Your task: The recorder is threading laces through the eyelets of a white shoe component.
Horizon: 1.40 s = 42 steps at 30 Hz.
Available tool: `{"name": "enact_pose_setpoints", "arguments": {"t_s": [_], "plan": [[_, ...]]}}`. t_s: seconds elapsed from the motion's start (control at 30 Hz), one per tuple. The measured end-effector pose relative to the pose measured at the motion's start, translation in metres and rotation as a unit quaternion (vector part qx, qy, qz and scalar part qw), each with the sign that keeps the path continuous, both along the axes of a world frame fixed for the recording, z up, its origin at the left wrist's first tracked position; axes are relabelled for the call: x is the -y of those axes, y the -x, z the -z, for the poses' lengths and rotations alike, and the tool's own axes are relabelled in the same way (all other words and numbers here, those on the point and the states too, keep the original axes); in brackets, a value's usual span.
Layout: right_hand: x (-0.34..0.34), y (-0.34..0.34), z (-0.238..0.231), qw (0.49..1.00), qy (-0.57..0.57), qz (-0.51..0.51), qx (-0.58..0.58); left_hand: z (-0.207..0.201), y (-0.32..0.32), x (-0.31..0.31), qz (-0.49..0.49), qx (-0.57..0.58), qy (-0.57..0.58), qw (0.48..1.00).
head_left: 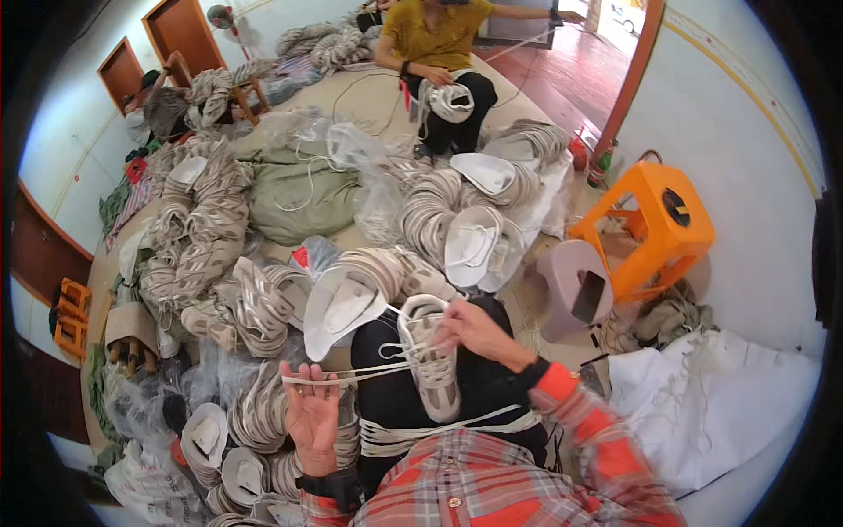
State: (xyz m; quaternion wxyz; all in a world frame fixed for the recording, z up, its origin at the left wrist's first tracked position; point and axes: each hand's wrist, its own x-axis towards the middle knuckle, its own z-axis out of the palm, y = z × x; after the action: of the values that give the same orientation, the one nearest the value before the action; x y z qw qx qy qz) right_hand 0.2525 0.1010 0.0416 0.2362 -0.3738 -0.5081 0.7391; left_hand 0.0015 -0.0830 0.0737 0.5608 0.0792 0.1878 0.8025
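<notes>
A beige and white shoe upper [433, 400] lies lengthwise over my lap, its opening away from me. My right hand [474, 332] is closed in a pinch on the right side of the lacing; its fingertips partly hide what they grip, and a lace seems to be there. My left hand [312, 420] is palm up to the left, fingers fairly straight, with the pale shoelace [356, 373] drawn taut across them from the upper. More pale laces [391, 437] lie across my dark-trousered thighs.
Stacks of nested shoe uppers [351, 285] crowd ahead and left, around a green sack [303, 193]. An orange stool [654, 224] and a pale bin with a phone [590, 294] stand right. White cloth [711, 404] lies nearby. A co-worker [435, 44] holding an upper sits opposite.
</notes>
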Motion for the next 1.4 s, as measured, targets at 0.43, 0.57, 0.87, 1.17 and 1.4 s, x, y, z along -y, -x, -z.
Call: {"name": "enact_pose_setpoints", "arguments": {"t_s": [0.43,0.57,0.87,1.17,1.4], "plan": [[0.011,-0.064,0.047,0.921,0.126,0.268,-0.252,0.078,-0.005,0.027,-0.013,0.258,0.152,0.954],[0.01,-0.078,0.024,0.923,0.07,0.313,-0.214,0.065,-0.019,0.035,-0.019,0.268,0.186,0.945],[0.058,0.033,0.047,0.847,-0.415,0.017,0.332,0.05,-0.014,0.049,-0.012,0.342,0.089,0.936],[0.024,-0.057,-0.01,0.903,-0.095,0.411,-0.085,0.072,-0.042,0.039,0.088,0.375,0.154,0.91],[-0.015,-0.229,-0.067,0.733,-0.281,0.619,0.007,0.089,-0.092,-0.029,0.2,0.333,0.228,0.893]]}}
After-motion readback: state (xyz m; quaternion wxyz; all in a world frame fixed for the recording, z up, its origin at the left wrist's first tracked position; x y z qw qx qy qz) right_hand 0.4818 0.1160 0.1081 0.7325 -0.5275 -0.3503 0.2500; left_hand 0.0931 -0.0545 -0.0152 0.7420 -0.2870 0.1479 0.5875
